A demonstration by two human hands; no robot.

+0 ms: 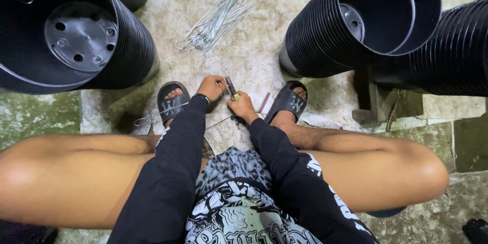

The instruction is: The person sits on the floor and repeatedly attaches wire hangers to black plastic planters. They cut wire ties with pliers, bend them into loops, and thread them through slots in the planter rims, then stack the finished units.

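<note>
Head view: left hand and right hand both pinching small tool over concrete floor, mid-work; wire pile near the floor's far edge.

No packages, labels, signs, screens.

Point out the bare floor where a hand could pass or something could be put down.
Bare floor lies between the wire pile and the right pot stack, and down to the hands. It is crowded between the sandals, where the left hand and right hand work a small tool.
</note>
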